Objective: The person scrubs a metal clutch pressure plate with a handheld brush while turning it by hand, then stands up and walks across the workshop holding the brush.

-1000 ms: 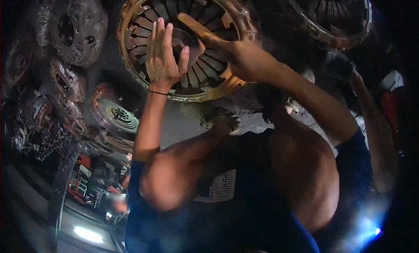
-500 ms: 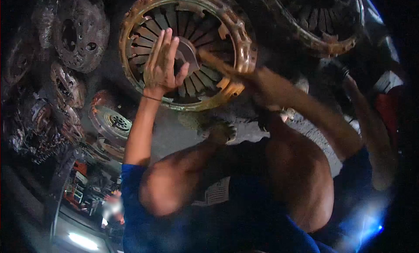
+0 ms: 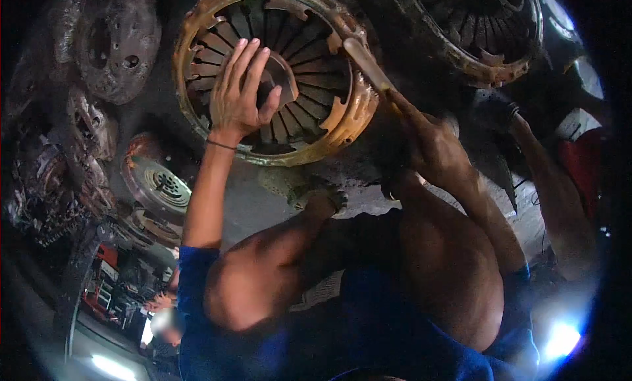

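A round clutch cover (image 3: 352, 134) with a rusty rim and a ring of radial spring fingers lies on the ground before me. Over its left inner part is my left hand (image 3: 240, 98), fingers stretched out and thumb apart, beside a dark curved piece (image 3: 283, 75) at the centre. The hand partly hides that piece. My right hand (image 3: 438, 147) is closed round a narrow stick-like tool (image 3: 367, 62) with a pale, rounded end. The tool's end is at the cover's right rim; whether it touches cannot be seen. Its exact kind is unclear.
Another clutch cover (image 3: 507, 68) lies at the upper right. Worn metal discs (image 3: 125, 58) and a round plate (image 3: 164, 183) stand along the left. Another person's arm or leg (image 3: 553, 190) shows at the right. A person (image 3: 164, 322) appears at the lower left.
My right hand has drawn the tool from the cover's centre out to its right rim. My left hand stays over the cover, fingers still spread.
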`<state>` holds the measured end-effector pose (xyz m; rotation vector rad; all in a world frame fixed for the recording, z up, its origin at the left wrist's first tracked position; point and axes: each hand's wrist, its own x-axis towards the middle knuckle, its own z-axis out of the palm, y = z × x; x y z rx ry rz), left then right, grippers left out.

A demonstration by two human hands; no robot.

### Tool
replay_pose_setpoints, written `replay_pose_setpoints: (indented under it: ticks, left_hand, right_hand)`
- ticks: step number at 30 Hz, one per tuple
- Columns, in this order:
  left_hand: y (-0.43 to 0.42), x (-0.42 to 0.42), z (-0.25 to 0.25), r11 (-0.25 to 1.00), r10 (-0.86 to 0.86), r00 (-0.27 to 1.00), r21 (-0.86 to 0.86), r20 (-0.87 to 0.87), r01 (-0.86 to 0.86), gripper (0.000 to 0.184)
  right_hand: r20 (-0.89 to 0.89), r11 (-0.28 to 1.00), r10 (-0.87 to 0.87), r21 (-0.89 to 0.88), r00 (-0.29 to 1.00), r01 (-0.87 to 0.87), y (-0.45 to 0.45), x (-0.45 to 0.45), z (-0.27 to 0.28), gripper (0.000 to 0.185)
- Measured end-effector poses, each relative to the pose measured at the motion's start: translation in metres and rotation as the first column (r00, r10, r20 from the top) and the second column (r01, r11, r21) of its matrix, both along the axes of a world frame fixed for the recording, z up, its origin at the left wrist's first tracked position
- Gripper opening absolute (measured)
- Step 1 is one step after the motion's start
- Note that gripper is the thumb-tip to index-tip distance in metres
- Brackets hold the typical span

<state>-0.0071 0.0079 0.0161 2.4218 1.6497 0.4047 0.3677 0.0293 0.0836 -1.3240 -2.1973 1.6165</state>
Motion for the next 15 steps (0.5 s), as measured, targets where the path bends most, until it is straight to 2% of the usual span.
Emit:
replay_pose_setpoints:
  ticks: [2, 6, 7, 9, 11, 14, 15]
  left_hand:
    - [0.000, 0.000, -0.001, 1.000, 0.007, 0.999, -0.004, 0.037, -0.007, 0.054]
    - [-0.001, 0.002, 0.003, 1.000, 0.007, 1.000, -0.013, -0.019, -0.007, 0.053]
    - [-0.003, -0.003, -0.008, 0.999, -0.008, 1.000, 0.038, 0.009, 0.007, 0.054]
    - [0.001, -0.002, -0.002, 1.000, 0.013, 1.000, 0.023, 0.020, -0.013, 0.054]
    - [-0.004, 0.000, 0.002, 0.999, 0.036, 0.998, 0.001, 0.052, -0.036, 0.051]
    - [-0.005, 0.003, -0.002, 0.999, 0.045, 0.999, 0.017, 0.009, -0.045, 0.050]
    - [-0.004, 0.006, 0.002, 0.998, 0.059, 0.998, 0.008, 0.002, -0.059, 0.050]
  right_hand:
    - [0.051, 0.988, 0.031, 0.151, 0.998, -0.039, -0.011, 0.009, 0.001, 0.081]
    - [0.177, 0.980, 0.054, 0.179, 0.983, -0.086, 0.002, -0.038, -0.057, 0.090]
    - [0.210, 0.970, 0.076, 0.209, 0.975, -0.121, 0.019, -0.056, -0.068, 0.092]
    - [0.203, 0.985, 0.121, 0.101, 0.972, -0.144, 0.049, -0.059, -0.065, 0.093]
    - [0.018, 0.992, 0.073, 0.102, 0.997, -0.074, 0.046, -0.046, -0.047, 0.097]
    - [0.173, 0.936, 0.042, 0.338, 0.984, -0.100, -0.016, 0.000, -0.032, 0.095]
    - [0.178, 0.948, 0.097, 0.282, 0.979, -0.145, -0.014, -0.003, -0.040, 0.094]
